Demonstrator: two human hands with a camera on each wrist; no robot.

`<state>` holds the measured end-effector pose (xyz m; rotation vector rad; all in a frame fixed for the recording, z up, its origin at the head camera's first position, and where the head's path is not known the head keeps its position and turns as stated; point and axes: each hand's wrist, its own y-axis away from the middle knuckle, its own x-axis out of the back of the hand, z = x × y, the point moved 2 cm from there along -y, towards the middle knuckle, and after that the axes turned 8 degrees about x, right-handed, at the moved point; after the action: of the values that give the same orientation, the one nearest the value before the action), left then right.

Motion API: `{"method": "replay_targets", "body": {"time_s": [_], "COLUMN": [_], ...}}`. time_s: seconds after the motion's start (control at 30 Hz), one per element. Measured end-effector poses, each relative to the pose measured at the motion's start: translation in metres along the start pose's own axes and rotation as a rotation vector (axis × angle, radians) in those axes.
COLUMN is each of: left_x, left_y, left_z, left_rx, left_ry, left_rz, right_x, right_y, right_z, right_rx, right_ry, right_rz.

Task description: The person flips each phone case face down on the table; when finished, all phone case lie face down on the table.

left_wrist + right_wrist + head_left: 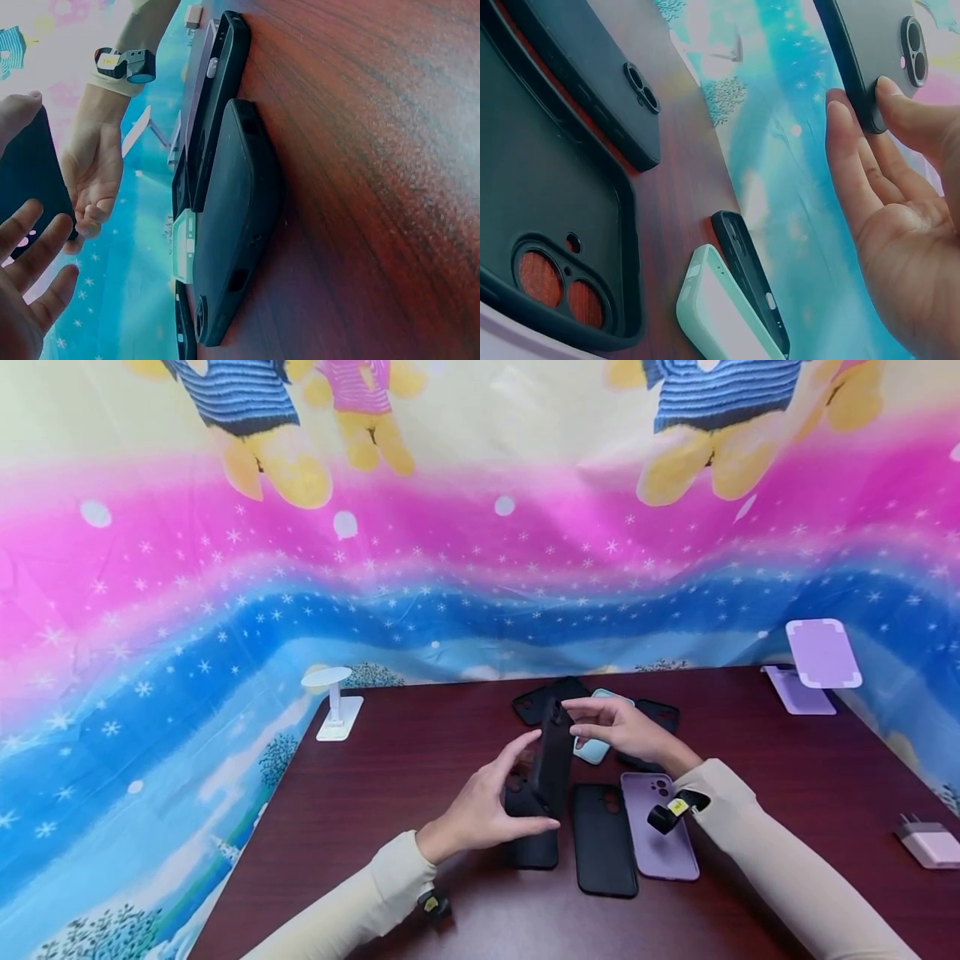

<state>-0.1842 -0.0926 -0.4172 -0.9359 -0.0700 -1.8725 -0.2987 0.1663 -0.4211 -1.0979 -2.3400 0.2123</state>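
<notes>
A black phone case (pixel 556 760) is held tilted up above the table between both hands. My left hand (pixel 480 803) grips it by the edges, thumb near the lower end and fingers along the far side. At the upper end, my right hand (pixel 626 727) pinches a corner between thumb and fingers, as the right wrist view shows beside the case's camera holes (pixel 914 52). Beneath the left hand lies another black case (pixel 534 852), partly hidden. A black case (pixel 604 843) and a purple case (pixel 660 835) lie side by side just right of it.
Behind the hands lie a mint-green case (pixel 593 750) and black cases (pixel 573 687), partly covered. A white stand (pixel 339 718) is at the back left, a purple stand (pixel 823 653) at the back right. A charger plug (pixel 930 845) sits at the right.
</notes>
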Motion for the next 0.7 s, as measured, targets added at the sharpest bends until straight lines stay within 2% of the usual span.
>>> {"method": "replay_targets", "body": {"time_s": [0.2, 0.33, 0.7], "left_x": [0.003, 0.004, 0.006], "left_y": [0.002, 0.005, 0.008], "left_z": [-0.004, -0.009, -0.014], "left_rx": [0.026, 0.078, 0.136], "left_ry": [-0.028, 0.009, 0.042], "left_rz": [0.050, 0.063, 0.099], "right_x": [0.002, 0.003, 0.003], "right_y": [0.001, 0.001, -0.002], "right_z": [0.000, 0.002, 0.002], "right_rx": [0.015, 0.016, -0.026], "right_ry": [0.020, 0.022, -0.063], "right_rz": [0.002, 0.012, 0.104]}}
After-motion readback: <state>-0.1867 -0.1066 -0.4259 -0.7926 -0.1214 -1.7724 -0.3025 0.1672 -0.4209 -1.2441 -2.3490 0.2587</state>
